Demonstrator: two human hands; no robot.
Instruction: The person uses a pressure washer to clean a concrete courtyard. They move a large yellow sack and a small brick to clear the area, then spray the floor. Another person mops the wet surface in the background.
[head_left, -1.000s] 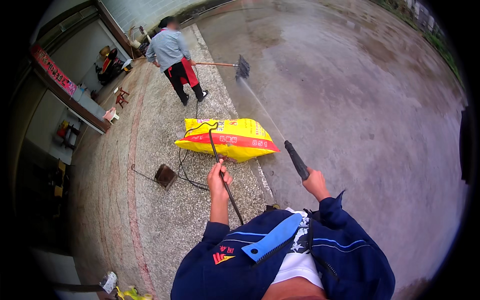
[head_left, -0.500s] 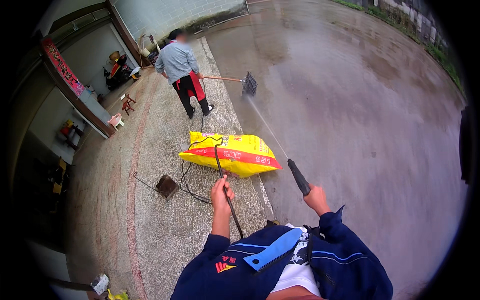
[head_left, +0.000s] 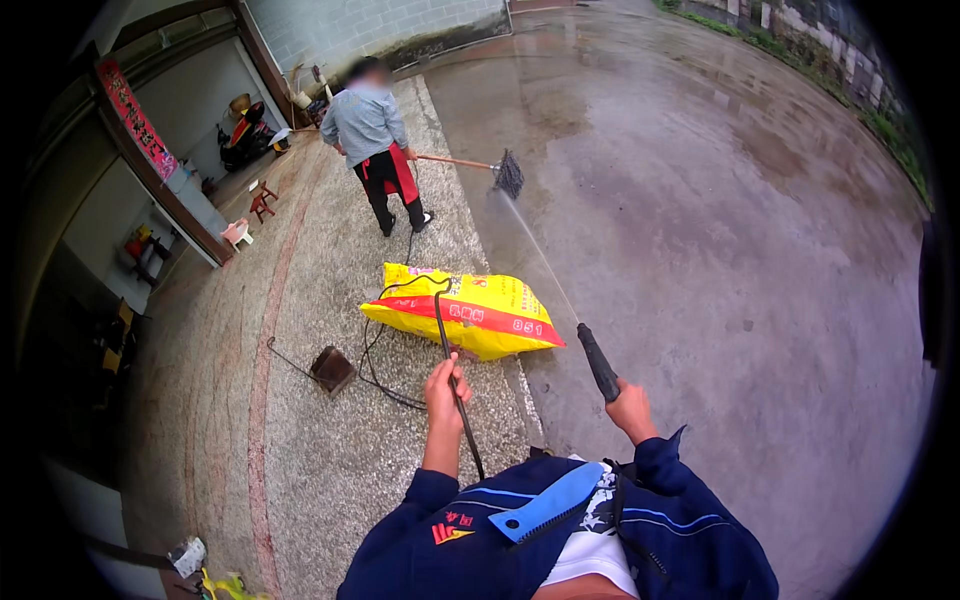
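My right hand (head_left: pixel 629 408) is wrapped round the grip of a black pressure washer gun (head_left: pixel 596 360). A thin jet of water leaves its tip and reaches up to a grey mop head (head_left: pixel 509 174). That mop's wooden handle (head_left: pixel 455 160) is held by another person (head_left: pixel 368 130) in a grey-blue top and red apron. My left hand (head_left: pixel 445 398) is closed round a black hose (head_left: pixel 443 335), which runs over a plump yellow sack (head_left: pixel 480 300) with a red band and down toward my body. The sack lies on the speckled paving in front of me.
A rusty dustpan-like metal box (head_left: pixel 332 370) with a thin rod lies left of the sack, beside loops of hose (head_left: pixel 372 365). Wet concrete (head_left: pixel 720 300) stretches to the right. Small stools (head_left: pixel 237 233) and a motorbike (head_left: pixel 245 137) stand near the open doorways at the left.
The view has shifted slightly, moving the background a little right. The mop head has tilted a bit, and the water jet still meets it. Both my hands keep their holds.
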